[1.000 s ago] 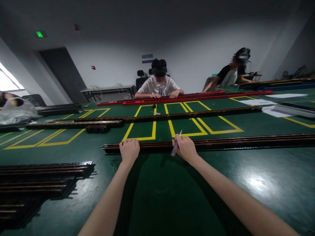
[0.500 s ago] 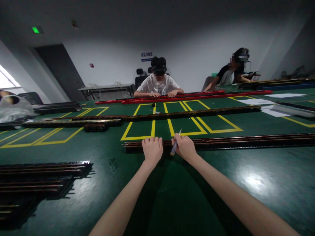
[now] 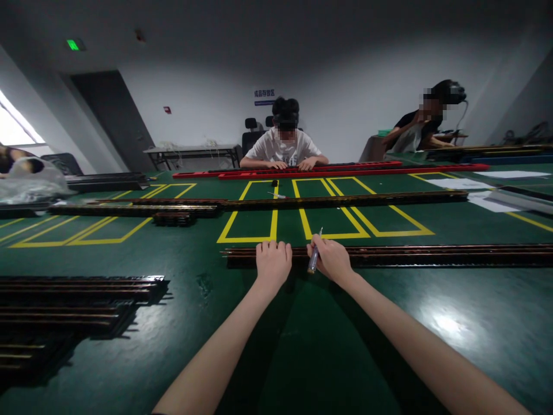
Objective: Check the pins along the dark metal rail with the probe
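A long black rail (image 3: 432, 255) with copper-coloured rods along it lies across the table in front of me. My left hand (image 3: 273, 264) is closed over the rail near its left end, fingers curled over the far edge. Just to the right, my right hand (image 3: 332, 259) grips a small screwdriver (image 3: 313, 260) with a clear handle, its metal tip pointing up and away from me. That hand rests against the rail too. My palms hide the stretches of rail beneath them.
Several similar rails (image 3: 78, 300) are piled at the left on the green table (image 3: 207, 357). Another long rail (image 3: 345, 200) crosses farther back. Beyond it, a person (image 3: 285, 147) handles red rails (image 3: 354, 171). A second person (image 3: 425, 121) is at the right. White sheets (image 3: 492, 202) lie there.
My view has shifted slightly, moving the scene a little rightward. Both hands keep about the same places on the rail. The person at the right has raised an arm towards the head.
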Tool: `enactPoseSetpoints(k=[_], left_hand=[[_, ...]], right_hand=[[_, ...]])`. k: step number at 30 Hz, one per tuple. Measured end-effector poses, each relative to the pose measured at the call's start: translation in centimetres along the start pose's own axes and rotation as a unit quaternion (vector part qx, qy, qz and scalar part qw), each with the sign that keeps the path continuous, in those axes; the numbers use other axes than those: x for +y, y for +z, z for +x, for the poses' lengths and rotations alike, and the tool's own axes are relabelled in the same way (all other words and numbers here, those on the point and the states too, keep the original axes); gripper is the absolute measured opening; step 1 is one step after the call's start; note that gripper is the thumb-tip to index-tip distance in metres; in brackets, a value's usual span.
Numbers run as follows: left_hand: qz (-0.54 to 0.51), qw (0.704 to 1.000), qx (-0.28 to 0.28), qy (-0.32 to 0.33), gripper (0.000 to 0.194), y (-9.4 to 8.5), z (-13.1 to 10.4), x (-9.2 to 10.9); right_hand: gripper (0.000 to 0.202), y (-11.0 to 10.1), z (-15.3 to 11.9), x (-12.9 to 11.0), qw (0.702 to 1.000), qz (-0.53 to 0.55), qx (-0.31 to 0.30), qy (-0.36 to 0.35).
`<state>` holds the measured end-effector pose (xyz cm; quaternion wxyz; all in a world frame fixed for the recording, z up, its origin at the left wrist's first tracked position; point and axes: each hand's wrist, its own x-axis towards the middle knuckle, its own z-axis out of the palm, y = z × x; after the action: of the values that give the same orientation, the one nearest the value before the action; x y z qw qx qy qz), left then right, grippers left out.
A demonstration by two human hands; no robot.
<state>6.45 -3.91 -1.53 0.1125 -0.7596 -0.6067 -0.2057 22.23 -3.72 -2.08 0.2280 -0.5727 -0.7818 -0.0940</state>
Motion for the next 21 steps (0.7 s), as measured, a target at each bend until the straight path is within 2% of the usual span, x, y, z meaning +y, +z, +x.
enactPoseSetpoints(k=[10,17,21], left_hand=[[0.011,1.000,-0.002,-0.014,0.048,-0.3,-0.1,-1.7],[-0.052,0.996,-0.010,0.068,0.044,-0.4,-0.4,-4.1],[-0.051,0.997,-0.004,0.062,0.043,-0.3,-0.3,-4.4]], right_hand=[[0.023,0.8,1.2,-1.3,0.998,-0.053,0.024,-0.034],[0.021,1.2,1.2,-2.0,0.999,-0.033,0.036,-0.020],[0.022,1.4,1.2,-2.4,1.000,0.001,0.029,-0.008]])
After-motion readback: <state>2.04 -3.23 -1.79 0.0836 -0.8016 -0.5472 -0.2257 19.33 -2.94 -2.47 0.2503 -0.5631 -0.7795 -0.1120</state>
